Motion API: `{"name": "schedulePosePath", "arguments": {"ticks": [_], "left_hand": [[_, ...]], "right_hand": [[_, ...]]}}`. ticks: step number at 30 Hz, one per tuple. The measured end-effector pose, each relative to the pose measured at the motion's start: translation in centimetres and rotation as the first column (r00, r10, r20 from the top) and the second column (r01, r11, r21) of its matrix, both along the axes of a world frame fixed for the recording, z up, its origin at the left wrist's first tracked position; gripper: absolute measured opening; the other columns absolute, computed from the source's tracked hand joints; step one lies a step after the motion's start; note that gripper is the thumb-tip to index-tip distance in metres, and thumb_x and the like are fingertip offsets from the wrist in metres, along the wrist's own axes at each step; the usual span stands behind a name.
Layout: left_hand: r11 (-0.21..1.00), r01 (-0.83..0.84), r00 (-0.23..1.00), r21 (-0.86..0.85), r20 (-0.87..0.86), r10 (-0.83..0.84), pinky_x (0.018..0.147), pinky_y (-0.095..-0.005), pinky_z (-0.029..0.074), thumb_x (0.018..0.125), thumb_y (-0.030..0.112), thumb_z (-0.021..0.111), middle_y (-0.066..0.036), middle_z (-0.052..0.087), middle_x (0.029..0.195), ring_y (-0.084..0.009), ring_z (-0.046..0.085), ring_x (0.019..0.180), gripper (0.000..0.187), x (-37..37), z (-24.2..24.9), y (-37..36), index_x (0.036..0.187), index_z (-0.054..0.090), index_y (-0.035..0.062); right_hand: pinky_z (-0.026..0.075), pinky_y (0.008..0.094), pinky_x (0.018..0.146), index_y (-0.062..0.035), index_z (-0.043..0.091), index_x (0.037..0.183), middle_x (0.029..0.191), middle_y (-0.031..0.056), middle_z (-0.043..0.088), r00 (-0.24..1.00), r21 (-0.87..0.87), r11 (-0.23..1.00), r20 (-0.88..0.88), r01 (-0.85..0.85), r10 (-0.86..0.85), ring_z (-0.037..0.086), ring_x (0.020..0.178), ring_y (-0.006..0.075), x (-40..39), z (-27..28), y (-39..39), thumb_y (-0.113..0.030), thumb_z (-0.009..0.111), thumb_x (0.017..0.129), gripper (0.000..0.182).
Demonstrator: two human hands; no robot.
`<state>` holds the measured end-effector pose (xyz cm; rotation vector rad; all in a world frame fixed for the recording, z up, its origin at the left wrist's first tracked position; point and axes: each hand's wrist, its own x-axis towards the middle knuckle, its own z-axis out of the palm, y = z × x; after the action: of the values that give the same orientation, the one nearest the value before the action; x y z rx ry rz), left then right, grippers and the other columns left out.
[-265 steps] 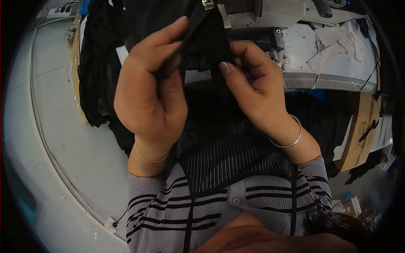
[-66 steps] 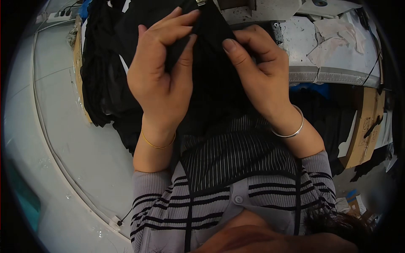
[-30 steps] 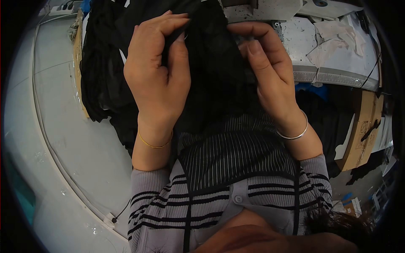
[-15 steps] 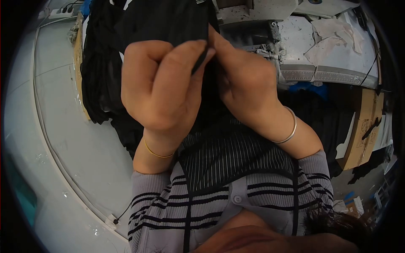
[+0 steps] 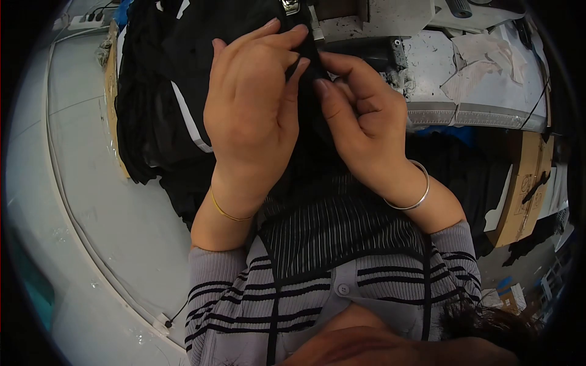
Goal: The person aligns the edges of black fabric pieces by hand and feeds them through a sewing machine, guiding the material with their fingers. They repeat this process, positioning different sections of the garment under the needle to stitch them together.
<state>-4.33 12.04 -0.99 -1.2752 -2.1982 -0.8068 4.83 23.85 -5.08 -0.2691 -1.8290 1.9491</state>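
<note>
Black fabric lies heaped in front of me, with a white strip showing at its left side. My left hand rests over this cloth, its fingers stretched out and apart and the thumb near the fabric's edge. Close beside it, my right hand has thumb and fingers closed on the right edge of the black fabric. A shiny metal piece, which looks like a sewing machine's foot, sits just beyond my left fingertips. Part of the cloth between the hands is hidden.
At the right is a machine table with a ruler strip along its edge and a torn pale scrap on top. A cardboard box stands below it. A cable runs along the grey surface at left; a power strip lies behind.
My left hand has let its curled grip go and straightened its fingers. The raised cloth has come down, uncovering the metal piece and more of the white strip. My right hand has turned slightly.
</note>
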Motion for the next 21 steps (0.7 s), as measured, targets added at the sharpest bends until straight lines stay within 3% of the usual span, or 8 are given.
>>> {"name": "schedulePosePath", "arguments": {"ticks": [3,7,10,14,16,18,20,21], "left_hand": [[0.995,0.075,0.996,0.070,0.042,-0.078,0.104,-0.0519,0.048,0.081,-0.007,0.068,-0.006,0.074,0.106,-0.0306,0.070,0.110,0.016,-1.4,1.0,0.0,0.093,0.066,0.0031],[0.986,0.082,0.989,-0.144,0.131,-0.063,0.099,-0.0337,0.051,0.090,-0.010,0.060,-0.013,0.073,0.104,-0.0290,0.070,0.110,0.013,-2.2,4.0,1.3,0.099,0.067,-0.0036],[0.976,0.065,0.995,-0.207,0.087,-0.048,0.097,-0.0322,0.052,0.084,-0.015,0.055,-0.013,0.071,0.104,-0.0285,0.069,0.111,0.025,-1.7,4.2,0.2,0.100,0.069,-0.0028],[0.992,-0.105,0.989,-0.076,-0.110,0.096,0.099,-0.0443,0.050,0.078,-0.016,0.057,-0.007,0.073,0.102,-0.0293,0.069,0.107,0.027,-1.8,2.6,-5.2,0.093,0.069,0.0033],[0.983,-0.169,0.981,-0.075,-0.104,0.161,0.093,-0.0376,0.053,0.072,-0.020,0.048,-0.008,0.071,0.100,-0.0271,0.067,0.103,0.039,0.6,3.6,-7.0,0.094,0.072,0.0026],[0.939,-0.339,0.940,-0.057,-0.053,0.336,0.088,-0.0329,0.054,0.070,-0.019,0.049,-0.010,0.069,0.102,-0.0251,0.066,0.104,0.044,3.2,4.5,-8.7,0.100,0.073,0.0027],[0.924,-0.371,0.927,-0.094,-0.106,0.361,0.086,-0.0290,0.053,0.071,-0.020,0.048,-0.011,0.067,0.103,-0.0219,0.066,0.100,0.050,4.9,4.4,-10.4,0.108,0.073,0.0013],[0.939,-0.343,0.934,-0.017,0.101,0.343,0.086,-0.0274,0.052,0.077,-0.018,0.049,-0.010,0.067,0.103,-0.0184,0.065,0.098,0.044,5.7,3.9,-11.1,0.110,0.072,0.0002]], "right_hand": [[0.043,0.0244,0.052,0.0006,0.067,0.110,0.065,0.0059,0.062,0.999,0.085,0.996,-0.025,0.041,-0.039,0.055,0.055,0.0081,-1.1,0.2,0.1,-0.006,0.067,0.095,0.016],[0.041,0.0238,0.052,0.0010,0.066,0.104,0.063,0.0033,0.060,0.999,0.030,0.999,-0.018,0.038,-0.038,0.051,0.056,0.0064,-1.9,0.4,0.2,-0.008,0.069,0.095,0.013],[0.039,0.0235,0.052,0.0010,0.065,0.099,0.065,0.0021,0.059,1.000,-0.121,0.992,0.001,-0.029,0.029,0.049,0.057,0.0050,-1.3,0.1,-0.3,-0.009,0.070,0.095,0.012],[0.038,0.0247,0.051,-0.0007,0.066,0.096,0.068,0.0041,0.059,0.992,0.022,0.992,-0.014,-0.124,0.125,0.049,0.055,0.0085,1.8,-0.9,-1.5,-0.008,0.071,0.093,0.010],[0.038,0.0255,0.051,-0.0011,0.065,0.095,0.071,0.0047,0.060,0.993,0.040,0.993,-0.028,-0.114,0.115,0.050,0.055,0.0110,2.8,-1.3,-1.4,-0.008,0.072,0.092,0.010],[0.043,0.0288,0.058,-0.0001,0.065,0.093,0.082,0.0076,0.060,0.975,0.495,0.851,-0.208,0.175,-0.080,0.056,0.065,0.0194,3.0,-1.4,-0.8,-0.002,0.072,0.084,0.012],[0.045,0.0309,0.062,0.0008,0.065,0.091,0.088,0.0093,0.060,0.971,0.551,0.808,-0.215,0.211,-0.107,0.057,0.072,0.0223,3.0,-1.4,-0.6,0.002,0.069,0.079,0.013],[0.047,0.0330,0.066,0.0018,0.065,0.089,0.095,0.0109,0.060,0.965,0.601,0.760,-0.219,0.247,-0.141,0.058,0.079,0.0251,3.3,-1.4,-0.6,0.006,0.065,0.075,0.015]]}}
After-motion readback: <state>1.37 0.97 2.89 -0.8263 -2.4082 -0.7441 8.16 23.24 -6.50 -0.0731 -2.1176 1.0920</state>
